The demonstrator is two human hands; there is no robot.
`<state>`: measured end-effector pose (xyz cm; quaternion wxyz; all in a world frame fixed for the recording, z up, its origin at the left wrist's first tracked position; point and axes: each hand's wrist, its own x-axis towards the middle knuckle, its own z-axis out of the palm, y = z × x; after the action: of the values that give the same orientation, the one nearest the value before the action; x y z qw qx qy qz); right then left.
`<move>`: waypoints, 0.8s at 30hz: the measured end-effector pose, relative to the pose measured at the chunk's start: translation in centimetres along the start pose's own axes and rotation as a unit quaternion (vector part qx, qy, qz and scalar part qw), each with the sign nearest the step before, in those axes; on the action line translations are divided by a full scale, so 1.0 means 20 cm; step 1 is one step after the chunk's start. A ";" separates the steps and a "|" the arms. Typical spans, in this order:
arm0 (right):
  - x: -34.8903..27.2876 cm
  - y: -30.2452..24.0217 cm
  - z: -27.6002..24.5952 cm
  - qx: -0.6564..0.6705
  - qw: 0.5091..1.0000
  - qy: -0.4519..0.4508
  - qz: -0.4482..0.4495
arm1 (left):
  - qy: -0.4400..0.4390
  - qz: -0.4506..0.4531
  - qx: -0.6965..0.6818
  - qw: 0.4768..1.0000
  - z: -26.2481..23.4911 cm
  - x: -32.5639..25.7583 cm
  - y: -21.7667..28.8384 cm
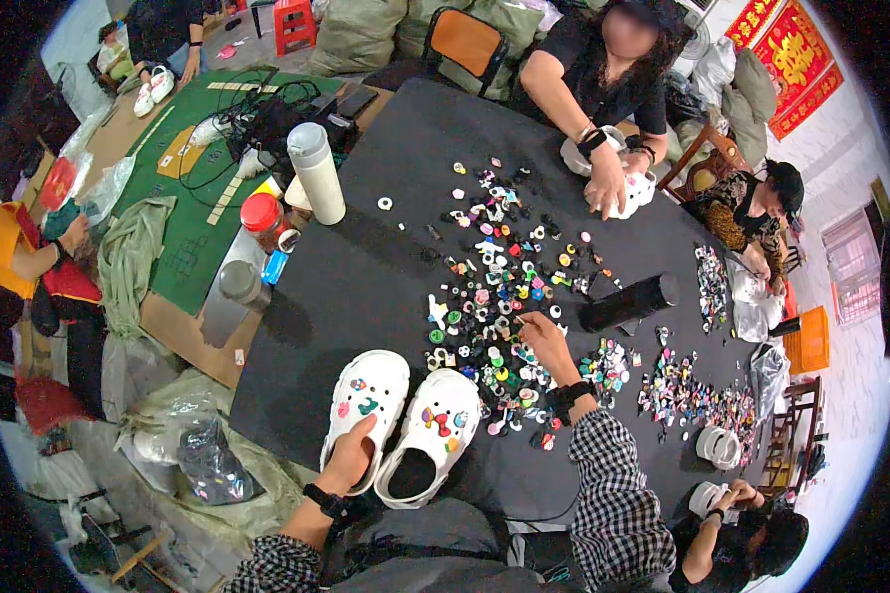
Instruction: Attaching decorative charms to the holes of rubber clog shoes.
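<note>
Two white clogs lie side by side at the near edge of a black table. My left hand grips the heel of the left clog, which carries a few small charms. The right clog also has coloured charms on its top. My right hand reaches into a spread of small colourful charms in the middle of the table, fingers pinched down among them; whether it holds one is not visible.
A black cylinder lies right of the charm pile. A white bottle, a red-lidded jar and a grey cup stand at the left. Other people work on white clogs across and right. More charms lie right.
</note>
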<state>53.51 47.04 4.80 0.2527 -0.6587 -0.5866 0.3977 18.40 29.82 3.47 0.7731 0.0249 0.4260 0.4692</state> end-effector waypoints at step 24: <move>0.04 0.05 -0.07 0.148 0.984 -0.005 0.099 | 0.005 0.024 0.016 1.000 0.05 -0.01 0.01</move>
<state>55.31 47.83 4.65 0.3038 -0.6666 -0.4549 0.5064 18.91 30.06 4.35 0.7592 0.0454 0.4365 0.4807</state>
